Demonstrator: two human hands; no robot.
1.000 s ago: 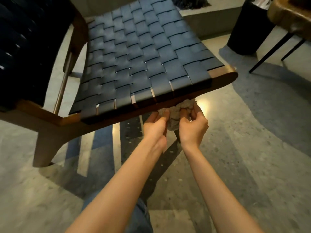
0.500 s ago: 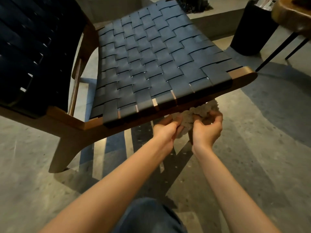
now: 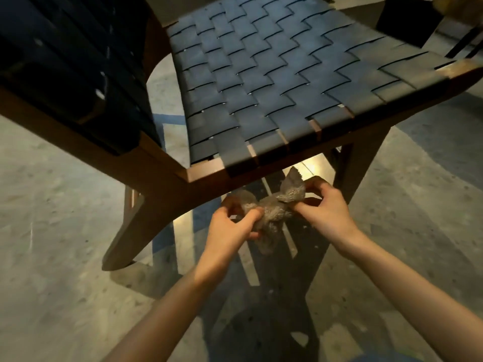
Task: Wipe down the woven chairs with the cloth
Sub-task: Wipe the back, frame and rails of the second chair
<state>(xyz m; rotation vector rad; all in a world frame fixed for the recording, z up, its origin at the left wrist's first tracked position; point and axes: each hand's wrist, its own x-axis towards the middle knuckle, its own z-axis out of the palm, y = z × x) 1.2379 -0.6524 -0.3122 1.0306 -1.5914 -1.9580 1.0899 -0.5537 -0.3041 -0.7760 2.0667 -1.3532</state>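
Pulled wider, left hand [image 3: 230, 228] and right hand [image 3: 324, 208] grip one cloth [image 3: 274, 214] near one chair [image 3: 261, 82].

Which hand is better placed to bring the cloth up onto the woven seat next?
Probably right. The right hand pinches the raised end of the cloth, nearer the front edge of the woven seat; the left hand grips the bunch lower down.

Woven seat [image 3: 274, 82] top unobstructed; wooden front rail [image 3: 209, 186] just above hands; leg [image 3: 358, 165] right.
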